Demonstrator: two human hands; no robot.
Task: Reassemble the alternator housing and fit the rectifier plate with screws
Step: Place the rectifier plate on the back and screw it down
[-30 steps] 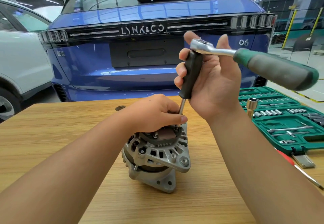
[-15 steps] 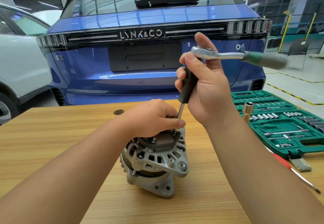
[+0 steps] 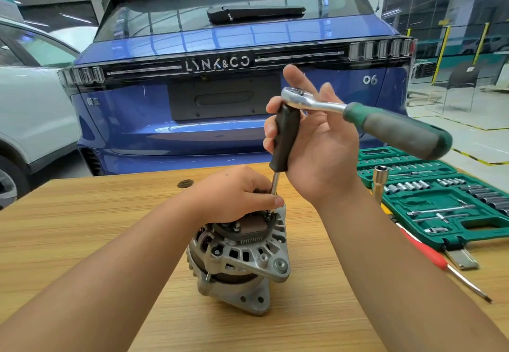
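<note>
A silver alternator (image 3: 239,263) stands on the wooden table (image 3: 82,227), its dark rectifier plate (image 3: 253,227) on top. My left hand (image 3: 234,194) rests on the alternator's top, fingers curled around the thin driver shaft near its tip. My right hand (image 3: 311,142) grips the black driver handle (image 3: 285,137), which stands nearly upright with its shaft down on a screw at the plate's far right edge. A ratchet (image 3: 385,123) with a green-grey grip sits on the handle's top and sticks out to the right.
An open green socket set case (image 3: 440,200) lies at the table's right. A brass-coloured deep socket (image 3: 380,183) stands beside it. A red-handled screwdriver (image 3: 440,261) lies in front of the case. A blue car (image 3: 220,90) is parked right behind the table.
The ratchet grip has swung back toward me and to the right after pointing farther away half a second ago. The left hand and alternator have stayed put.
</note>
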